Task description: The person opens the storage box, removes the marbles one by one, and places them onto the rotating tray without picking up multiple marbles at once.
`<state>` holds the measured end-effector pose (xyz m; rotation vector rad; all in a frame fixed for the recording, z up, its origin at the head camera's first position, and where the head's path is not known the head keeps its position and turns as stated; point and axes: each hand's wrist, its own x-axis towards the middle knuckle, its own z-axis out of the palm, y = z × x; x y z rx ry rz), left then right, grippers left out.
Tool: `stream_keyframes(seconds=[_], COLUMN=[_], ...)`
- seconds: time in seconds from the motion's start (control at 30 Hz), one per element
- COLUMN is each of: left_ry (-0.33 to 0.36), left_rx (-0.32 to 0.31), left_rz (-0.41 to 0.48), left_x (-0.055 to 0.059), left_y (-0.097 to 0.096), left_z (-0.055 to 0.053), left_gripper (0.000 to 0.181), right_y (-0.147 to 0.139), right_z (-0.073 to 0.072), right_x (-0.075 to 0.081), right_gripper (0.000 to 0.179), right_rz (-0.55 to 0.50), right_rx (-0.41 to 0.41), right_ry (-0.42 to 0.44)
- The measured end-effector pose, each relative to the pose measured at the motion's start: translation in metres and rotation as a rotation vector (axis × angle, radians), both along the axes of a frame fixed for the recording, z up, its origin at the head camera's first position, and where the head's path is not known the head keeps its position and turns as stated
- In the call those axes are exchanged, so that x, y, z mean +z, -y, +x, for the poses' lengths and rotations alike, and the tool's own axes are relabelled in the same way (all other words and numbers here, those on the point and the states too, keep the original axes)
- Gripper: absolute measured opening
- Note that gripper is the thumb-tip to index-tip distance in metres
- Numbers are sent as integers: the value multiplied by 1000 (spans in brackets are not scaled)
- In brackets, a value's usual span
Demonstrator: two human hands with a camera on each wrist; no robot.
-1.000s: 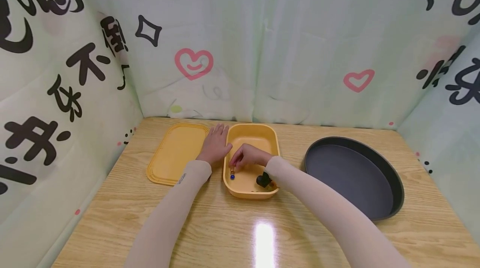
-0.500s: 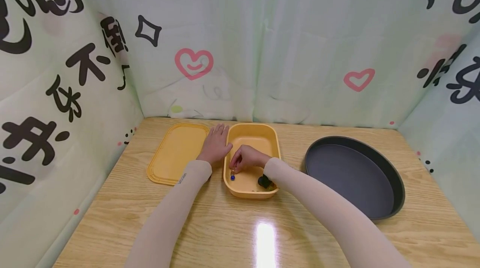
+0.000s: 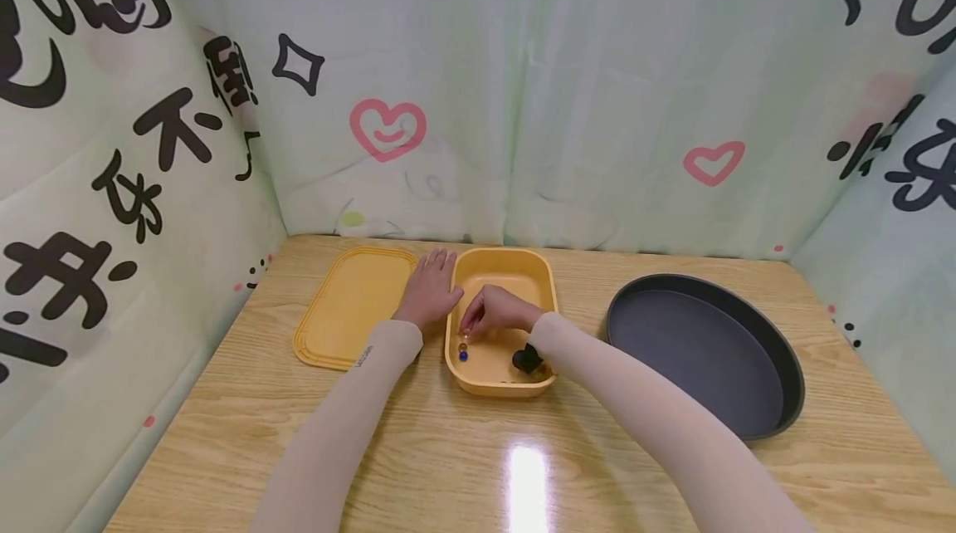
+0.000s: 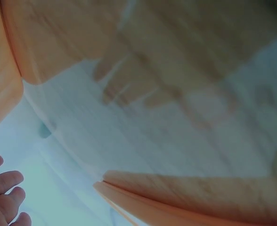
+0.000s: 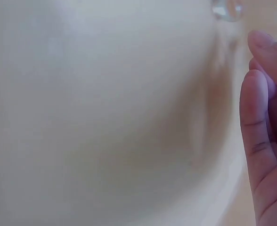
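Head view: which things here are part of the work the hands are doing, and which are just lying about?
In use:
yellow box, steadied by left hand
small marbles in it, under right hand
black object in the box

Lying about:
yellow lid
dark round pan
wooden table

The head view looks forward and down on the whole table (image 3: 448, 450) from above the arms. Each wrist view sits very close and blurred: the left along the yellow box (image 4: 143, 207), the right inside it (image 5: 105, 117). All three share that box (image 3: 500, 379).
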<state>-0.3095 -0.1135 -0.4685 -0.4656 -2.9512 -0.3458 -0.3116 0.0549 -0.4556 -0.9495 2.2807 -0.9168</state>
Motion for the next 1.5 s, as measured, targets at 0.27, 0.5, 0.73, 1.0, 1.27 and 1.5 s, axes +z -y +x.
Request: stream_keyframes(seconds=[0.27,0.5,0.73,1.0,1.27,1.5], left_ry=[4,35,58,66,86,71], left_rx=[0,0,-2,-1,-10,1], left_rz=[-19,30,22,-11,20,36], left_x=[0,1,0,3,4,2], left_y=[-3,-4,-5,-8,-6,-3], left_z=[1,2,3,5,4,3], left_gripper=[60,60,61,60,60,59], right_y=[-8,-19,-38,-70,-114,-157], right_z=[6,14,23,34,43,45], right_x=[18,41,62,84,99,107], right_gripper=[12,15,15,15,16,18], right_rz=[-21,-63,-137,-154,-184,-164], right_rx=[5,2,-56,-158,-236,-334], right_ry=[-57,-97,-109,-142,-163,-174])
